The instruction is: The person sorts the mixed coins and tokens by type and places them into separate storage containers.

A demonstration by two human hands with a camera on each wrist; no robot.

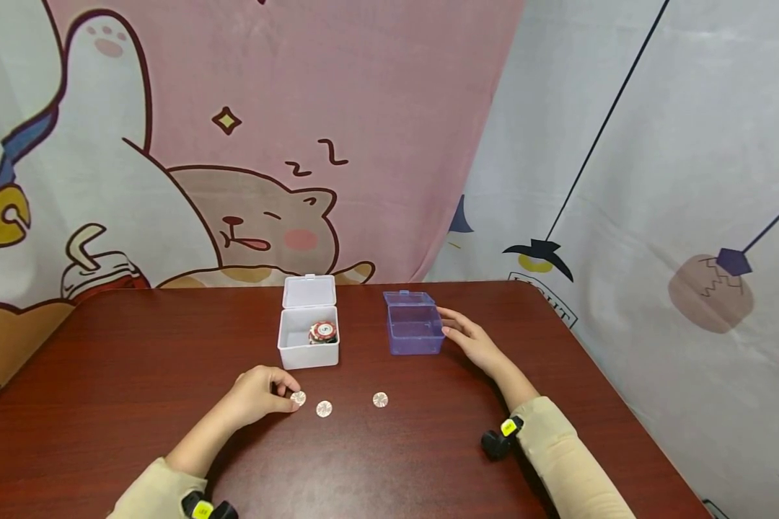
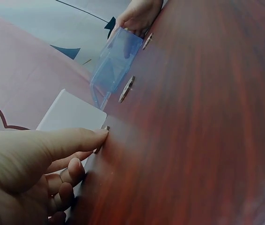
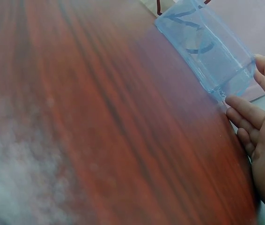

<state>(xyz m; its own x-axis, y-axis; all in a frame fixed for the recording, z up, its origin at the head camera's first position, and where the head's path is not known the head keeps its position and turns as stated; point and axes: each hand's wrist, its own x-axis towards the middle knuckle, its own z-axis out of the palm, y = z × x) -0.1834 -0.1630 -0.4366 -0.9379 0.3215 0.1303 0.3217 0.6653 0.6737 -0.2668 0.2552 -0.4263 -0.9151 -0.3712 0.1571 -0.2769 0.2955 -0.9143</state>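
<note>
My left hand (image 1: pixel 257 393) pinches a pale round chip (image 1: pixel 299 398) between thumb and fingers, low over the table in front of the white box. In the left wrist view, the thumb (image 2: pixel 83 138) covers most of this chip. Two similar chips lie flat to its right, one close by (image 1: pixel 324 409) and another (image 1: pixel 380 399) farther off. The white box (image 1: pixel 308 357) has its lid raised and holds a small stack of red-and-white poker chips (image 1: pixel 323 331). Extended fingers of my right hand (image 1: pixel 472 340) touch the right side of a see-through purple-blue box (image 1: pixel 415 344), whose lid stands raised.
Both boxes stand side by side toward the back of the dark red-brown wooden table (image 1: pixel 389 461), with a gap between them. A printed cloth (image 1: pixel 389 144) hangs along the table's far and right edges. Small dark devices are strapped to both wrists.
</note>
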